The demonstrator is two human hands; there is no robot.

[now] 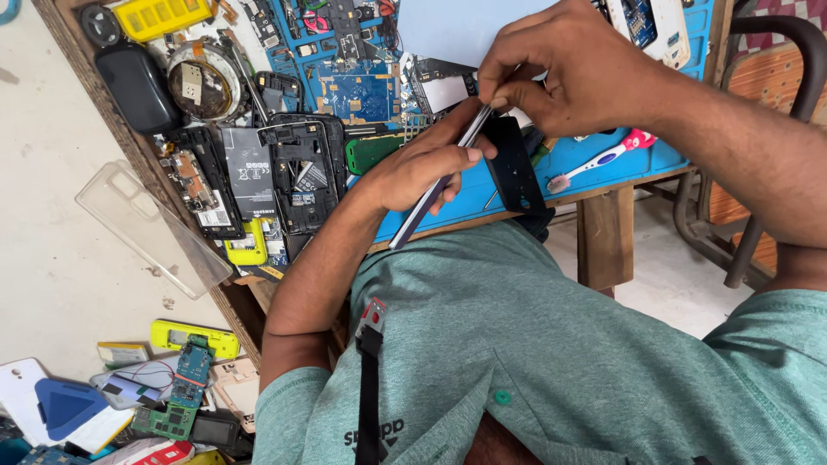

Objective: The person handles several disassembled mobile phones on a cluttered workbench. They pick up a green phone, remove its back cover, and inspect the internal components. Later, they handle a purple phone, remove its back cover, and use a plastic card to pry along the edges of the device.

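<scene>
Slim, dark, flat phone with silver edge (pixel 431 194) held edge-up above blue rubber work mat (pixel 594 164), just over near edge of wooden bench (pixel 603 228). Left hand (pixel 422 164) cradling it from below, fingers curled and pressed against one face, thumb on the other. Right hand (pixel 560 69) at upper end, thumb and forefinger pinched together on top edge; whether a pick or tool sits between them: cannot tell.

Risks noted, as judgement:
- Grip on narrow edges only; slip likely to send phone onto lap or floor.
- Prying force at one corner liable to flex or crack thin panel.
- Black perforated metal bracket (pixel 514 164) standing just beside phone; contact could scratch a face.
- White-and-pink toothbrush (pixel 603 159) near mat's edge, apt to be knocked off by right forearm.
- Clear plastic phone case (pixel 151 228) overhanging bench at left, well apart from hands, prone to falling if bench jolted.
</scene>
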